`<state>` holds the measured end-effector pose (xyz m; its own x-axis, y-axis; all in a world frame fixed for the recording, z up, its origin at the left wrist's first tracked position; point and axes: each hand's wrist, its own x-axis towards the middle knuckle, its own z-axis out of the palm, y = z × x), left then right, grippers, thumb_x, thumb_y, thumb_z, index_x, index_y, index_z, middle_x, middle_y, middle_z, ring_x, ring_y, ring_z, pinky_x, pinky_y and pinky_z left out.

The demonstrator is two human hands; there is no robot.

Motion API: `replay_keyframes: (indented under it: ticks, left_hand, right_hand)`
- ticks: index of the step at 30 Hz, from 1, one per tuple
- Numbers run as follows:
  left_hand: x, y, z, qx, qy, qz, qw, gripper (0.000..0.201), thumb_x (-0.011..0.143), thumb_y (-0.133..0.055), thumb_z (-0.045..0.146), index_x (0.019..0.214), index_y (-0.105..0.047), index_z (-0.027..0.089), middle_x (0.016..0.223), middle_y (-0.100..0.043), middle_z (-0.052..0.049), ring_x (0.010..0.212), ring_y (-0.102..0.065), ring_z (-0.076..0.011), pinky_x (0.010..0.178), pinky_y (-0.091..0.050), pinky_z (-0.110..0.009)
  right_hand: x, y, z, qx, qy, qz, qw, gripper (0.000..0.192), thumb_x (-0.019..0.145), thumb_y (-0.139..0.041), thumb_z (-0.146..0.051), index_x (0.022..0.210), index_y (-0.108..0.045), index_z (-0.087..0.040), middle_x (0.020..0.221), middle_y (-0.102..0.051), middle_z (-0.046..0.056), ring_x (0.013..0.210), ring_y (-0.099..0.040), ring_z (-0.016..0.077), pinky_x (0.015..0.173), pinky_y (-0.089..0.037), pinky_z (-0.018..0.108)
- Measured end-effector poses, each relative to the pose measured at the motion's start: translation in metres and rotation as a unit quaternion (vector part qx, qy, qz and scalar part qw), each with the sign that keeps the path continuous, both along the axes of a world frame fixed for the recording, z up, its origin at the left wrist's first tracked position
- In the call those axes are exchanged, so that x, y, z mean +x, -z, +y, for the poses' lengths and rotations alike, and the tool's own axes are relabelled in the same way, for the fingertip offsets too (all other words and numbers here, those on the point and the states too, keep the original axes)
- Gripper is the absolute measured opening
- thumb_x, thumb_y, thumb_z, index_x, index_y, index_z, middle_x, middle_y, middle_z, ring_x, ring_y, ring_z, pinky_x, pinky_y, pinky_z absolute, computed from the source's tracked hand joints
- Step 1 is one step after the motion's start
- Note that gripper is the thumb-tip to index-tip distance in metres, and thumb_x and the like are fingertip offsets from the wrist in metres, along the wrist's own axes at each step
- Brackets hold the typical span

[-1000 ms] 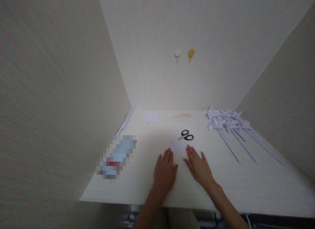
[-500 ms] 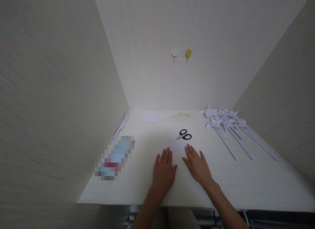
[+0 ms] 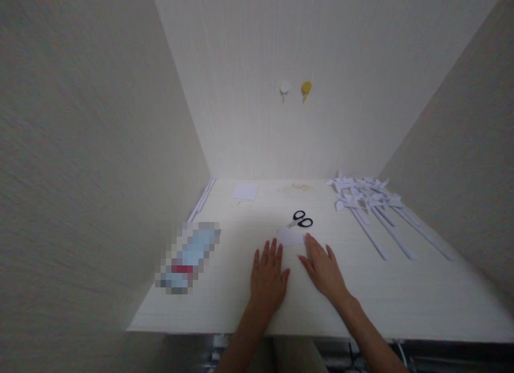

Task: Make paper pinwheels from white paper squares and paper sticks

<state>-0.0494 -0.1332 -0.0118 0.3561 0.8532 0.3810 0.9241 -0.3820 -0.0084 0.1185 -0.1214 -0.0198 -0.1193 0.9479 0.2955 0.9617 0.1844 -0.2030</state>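
Note:
My left hand (image 3: 268, 277) lies flat, palm down, on the pale desk (image 3: 401, 303), fingers a little apart and holding nothing. My right hand (image 3: 323, 268) rests flat beside it, fingers spread, its fingertips at the near edge of a small white paper piece (image 3: 289, 236). Black-handled scissors (image 3: 301, 220) lie just beyond that paper, touched by neither hand.
Several white paper pinwheels on long sticks (image 3: 371, 204) lie at the right back. A white paper square (image 3: 244, 191) lies at the back left, white strips (image 3: 202, 199) along the left wall. A blurred packet (image 3: 190, 255) lies left. Two hooks (image 3: 295, 89) are on the back wall.
Both hands stay flat on the desk in nearly the same spot; only the camera view has drifted slightly. The right fingertips sit a touch closer to the paper piece.

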Motion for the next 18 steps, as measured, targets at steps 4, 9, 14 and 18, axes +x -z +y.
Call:
replay_keyframes:
  ticks: [4, 9, 14, 18]
  left_hand:
    - [0.001, -0.001, -0.002, 0.003, -0.008, -0.019, 1.000, 0.052, 0.082, -0.033, 0.035, 0.131, -0.019, 0.023, 0.139, -0.020, -0.006, 0.127, -0.015, -0.0220, 0.099, -0.023, -0.045]
    - [0.001, -0.001, -0.002, 0.011, -0.006, -0.033, 0.999, 0.055, 0.081, -0.036, 0.035, 0.131, -0.019, 0.024, 0.139, -0.020, -0.007, 0.126, -0.016, -0.0235, 0.098, -0.024, -0.046]
    - [0.001, 0.000, -0.001, 0.012, -0.008, -0.034, 0.999, 0.055, 0.080, -0.037, 0.034, 0.131, -0.018, 0.025, 0.139, -0.019, -0.007, 0.126, -0.015, -0.0240, 0.099, -0.024, -0.046]
    - [0.001, -0.002, -0.002, 0.007, -0.007, -0.037, 0.999, 0.056, 0.080, -0.037, 0.035, 0.132, -0.017, 0.026, 0.139, -0.019, -0.007, 0.126, -0.015, -0.0242, 0.098, -0.024, -0.047]
  right_hand:
    - [0.001, 0.003, 0.002, 0.017, 0.009, 0.019, 1.000, 0.052, 0.084, -0.026, -0.041, 0.129, -0.024, -0.013, 0.129, -0.039, 0.012, 0.117, -0.036, 0.0214, 0.095, -0.025, 0.043]
    - [0.001, 0.003, 0.011, 0.052, 0.014, 0.025, 0.998, 0.047, 0.083, -0.032, -0.037, 0.121, -0.035, -0.010, 0.119, -0.047, 0.015, 0.109, -0.042, 0.0243, 0.090, -0.033, 0.041]
    - [-0.003, -0.006, 0.023, 0.049, 0.036, 0.031, 0.998, 0.037, 0.082, -0.037, -0.035, 0.110, -0.045, -0.011, 0.107, -0.051, 0.015, 0.098, -0.047, 0.0241, 0.080, -0.039, 0.036]
    - [-0.007, -0.011, 0.031, 0.047, 0.039, 0.034, 0.998, 0.032, 0.079, -0.042, -0.036, 0.103, -0.048, -0.015, 0.102, -0.050, 0.012, 0.094, -0.046, 0.0242, 0.075, -0.040, 0.036]
